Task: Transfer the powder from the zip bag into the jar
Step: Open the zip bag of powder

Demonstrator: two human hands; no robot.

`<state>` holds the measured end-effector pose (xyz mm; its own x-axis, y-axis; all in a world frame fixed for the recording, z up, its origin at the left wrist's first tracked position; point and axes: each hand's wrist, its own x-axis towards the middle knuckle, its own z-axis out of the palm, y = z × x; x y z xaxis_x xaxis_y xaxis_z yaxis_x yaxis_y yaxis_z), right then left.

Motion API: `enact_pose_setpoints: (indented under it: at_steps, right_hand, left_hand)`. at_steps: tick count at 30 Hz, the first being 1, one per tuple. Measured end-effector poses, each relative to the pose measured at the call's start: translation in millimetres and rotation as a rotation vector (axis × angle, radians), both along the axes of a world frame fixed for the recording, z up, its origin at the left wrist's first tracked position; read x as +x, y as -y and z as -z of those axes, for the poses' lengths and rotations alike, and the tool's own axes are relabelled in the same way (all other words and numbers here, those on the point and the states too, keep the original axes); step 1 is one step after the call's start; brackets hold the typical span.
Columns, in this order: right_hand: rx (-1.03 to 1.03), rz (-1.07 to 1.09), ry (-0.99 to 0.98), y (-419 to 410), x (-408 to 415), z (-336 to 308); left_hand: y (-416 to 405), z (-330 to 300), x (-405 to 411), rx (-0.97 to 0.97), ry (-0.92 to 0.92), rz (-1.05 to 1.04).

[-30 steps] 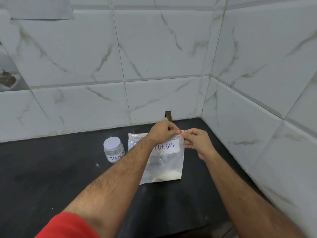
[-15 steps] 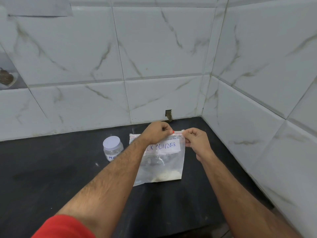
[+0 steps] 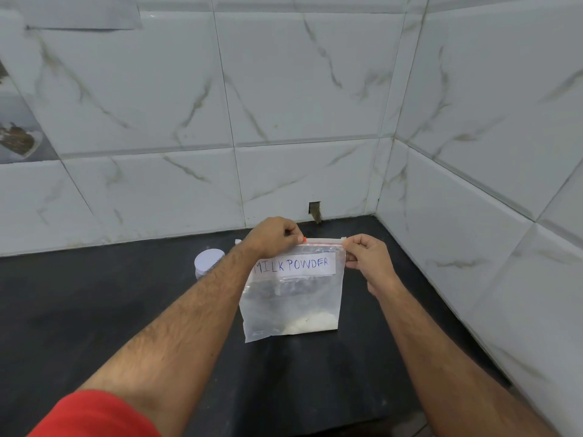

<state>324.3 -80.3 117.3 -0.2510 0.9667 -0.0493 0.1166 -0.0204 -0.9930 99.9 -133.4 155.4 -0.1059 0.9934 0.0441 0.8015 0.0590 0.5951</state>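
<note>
A clear zip bag [image 3: 293, 298] labelled MILK POWDER stands upright on the black counter [image 3: 94, 310], with white powder [image 3: 310, 323] heaped in its bottom right corner. My left hand [image 3: 274, 236] pinches the red slider on the bag's zip strip, left of the middle. My right hand [image 3: 367, 258] grips the bag's top right corner. The small jar [image 3: 208, 260] with a white lid stands just left of the bag, behind my left forearm, which hides its lower part.
White marble-pattern tiled walls close the counter at the back and on the right, forming a corner [image 3: 378, 212]. A small dark notch [image 3: 315, 211] sits in the back wall just behind the bag.
My left hand has drawn the red slider leftwards along the zip, away from my right hand. More of the label shows now. My left forearm covers more of the jar.
</note>
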Motion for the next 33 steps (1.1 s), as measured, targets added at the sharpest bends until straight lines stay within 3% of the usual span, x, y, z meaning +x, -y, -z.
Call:
enact_pose_setpoints:
  at_steps: [3,6,10,14,33]
  right_hand:
    - [0.063,-0.034,0.045,-0.6,-3.3,-3.9]
    - [0.269,-0.099,0.167,-0.6,-9.4,-15.5]
    - [0.523,-0.243,0.542,0.0,-28.8,-35.9]
    - [0.541,-0.308,0.778,1.6,-41.6,-51.0]
    - [0.481,-0.333,0.691,-6.3,-34.8,-57.3]
  left_hand:
    - [1.2,-3.3,-2.0,0.004,-0.029,-0.009]
    - [2.9,-4.3,-0.9,0.02,-0.046,-0.003]
    - [5.1,-2.5,1.8,0.05,-0.039,0.0]
    - [10.8,0.7,-2.2,0.063,-0.032,-0.002]
    - [45.0,-14.6,-48.1,0.059,-0.083,-0.071]
